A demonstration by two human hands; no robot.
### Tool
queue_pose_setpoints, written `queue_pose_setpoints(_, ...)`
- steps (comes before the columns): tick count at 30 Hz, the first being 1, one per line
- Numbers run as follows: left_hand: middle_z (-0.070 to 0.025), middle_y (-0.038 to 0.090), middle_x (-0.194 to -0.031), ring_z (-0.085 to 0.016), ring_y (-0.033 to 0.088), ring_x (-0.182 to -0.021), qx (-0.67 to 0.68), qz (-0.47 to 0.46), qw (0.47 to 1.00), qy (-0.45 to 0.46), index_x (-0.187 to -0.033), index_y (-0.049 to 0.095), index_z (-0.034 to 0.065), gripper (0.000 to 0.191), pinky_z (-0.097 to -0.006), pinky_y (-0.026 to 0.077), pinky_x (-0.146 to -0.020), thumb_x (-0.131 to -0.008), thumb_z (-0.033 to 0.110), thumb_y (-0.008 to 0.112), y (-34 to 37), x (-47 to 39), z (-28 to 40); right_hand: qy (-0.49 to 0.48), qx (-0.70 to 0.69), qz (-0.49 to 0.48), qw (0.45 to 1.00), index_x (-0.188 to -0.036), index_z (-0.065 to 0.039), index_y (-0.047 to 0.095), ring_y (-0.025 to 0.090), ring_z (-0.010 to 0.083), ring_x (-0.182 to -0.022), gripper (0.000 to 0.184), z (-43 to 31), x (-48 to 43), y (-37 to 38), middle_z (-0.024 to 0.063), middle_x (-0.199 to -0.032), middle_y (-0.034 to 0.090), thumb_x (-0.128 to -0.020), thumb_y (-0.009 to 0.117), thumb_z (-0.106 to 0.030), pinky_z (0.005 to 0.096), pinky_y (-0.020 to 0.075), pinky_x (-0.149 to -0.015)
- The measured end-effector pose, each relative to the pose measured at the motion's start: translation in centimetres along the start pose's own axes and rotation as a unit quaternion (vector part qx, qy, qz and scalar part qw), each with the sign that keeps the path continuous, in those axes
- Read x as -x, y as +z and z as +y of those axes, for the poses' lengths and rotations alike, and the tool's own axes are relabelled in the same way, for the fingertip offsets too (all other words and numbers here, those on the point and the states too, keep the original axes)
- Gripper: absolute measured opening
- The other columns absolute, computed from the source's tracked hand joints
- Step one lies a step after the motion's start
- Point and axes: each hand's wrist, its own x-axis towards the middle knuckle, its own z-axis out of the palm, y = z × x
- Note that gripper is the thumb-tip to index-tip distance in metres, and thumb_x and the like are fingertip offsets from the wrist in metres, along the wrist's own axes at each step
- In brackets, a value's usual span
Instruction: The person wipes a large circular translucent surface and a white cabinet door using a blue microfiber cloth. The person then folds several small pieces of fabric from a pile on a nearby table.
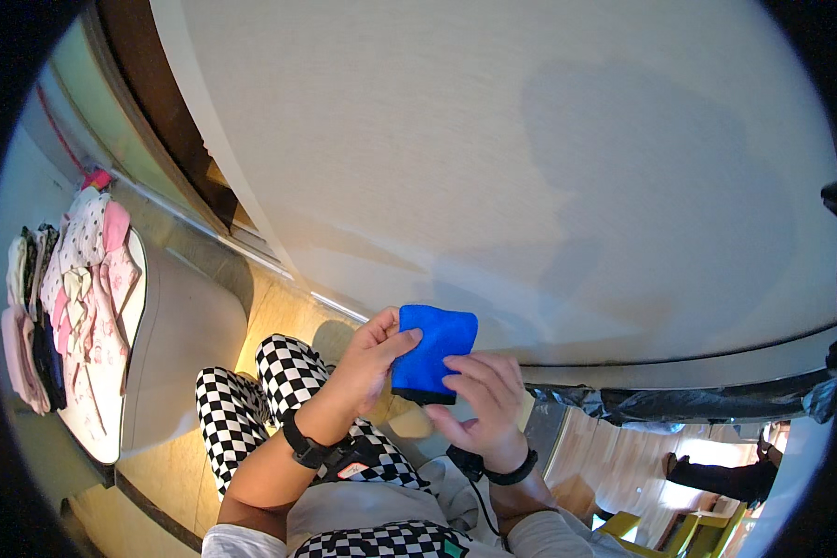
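Note:
A small blue folded cloth (436, 345) with a dark lower edge is held up between both hands, a little below the middle of the view. My left hand (373, 359) grips its left side, the thumb lying flat on the front. Around the lower right edge of the cloth are the fingers of my right hand (485, 401), spread, with fingertips against the blue face; how firmly they hold it cannot be told. Both wrists wear black straps, and a small black device sits by the right wrist.
Pink and white patterned clothes (87, 307) lie on a white surface (132, 335) at left, beside folded garments (24, 376). A large pale panel (460, 160) fills the upper view. At lower right are a person's dark-clad leg (722, 478) and a yellow-green chair (697, 533).

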Motion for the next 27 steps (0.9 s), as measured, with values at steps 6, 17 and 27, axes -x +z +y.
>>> queue_pose_setpoints(6,-0.0035,0.064,-0.100,-0.009,0.060,-0.089,-0.116,-0.047,0.992,0.008,-0.109,0.057,0.0014,0.023,-0.0238,0.049,-0.080,-0.087,0.004,0.062,-1.3,0.8,0.4,0.213,-0.105,0.090,0.967,-0.106,0.000,0.058,0.060,0.0308,-0.093,0.035,0.8,-0.9,0.7,0.0144,-0.102,0.063,-0.076,0.072,-0.013,0.0375,0.0453,-0.084)
queue_pose_setpoints(17,-0.0077,0.059,-0.105,-0.015,0.055,-0.099,-0.352,-0.066,0.933,0.045,-0.114,0.055,0.0012,0.035,-0.0275,0.045,-0.087,-0.091,0.026,0.062,-8.5,1.7,-1.7,0.300,-0.194,-0.014,0.934,-0.080,-0.001,0.054,0.048,0.0126,-0.069,0.015,0.0,-0.6,5.9,0.0040,-0.073,0.052,-0.080,0.068,-0.007,0.0271,0.0428,-0.065)
queue_pose_setpoints(27,-0.0074,0.061,-0.097,-0.015,0.057,-0.091,-0.269,-0.019,0.957,0.104,-0.111,0.055,0.0064,0.026,-0.0296,0.047,-0.077,-0.090,0.021,0.062,-16.6,3.9,2.5,0.317,-0.225,-0.236,0.891,-0.095,0.000,0.056,0.056,0.0138,-0.079,0.029,-2.7,-6.3,15.0,0.0096,-0.083,0.058,-0.082,0.069,-0.022,0.0291,0.0463,-0.070)
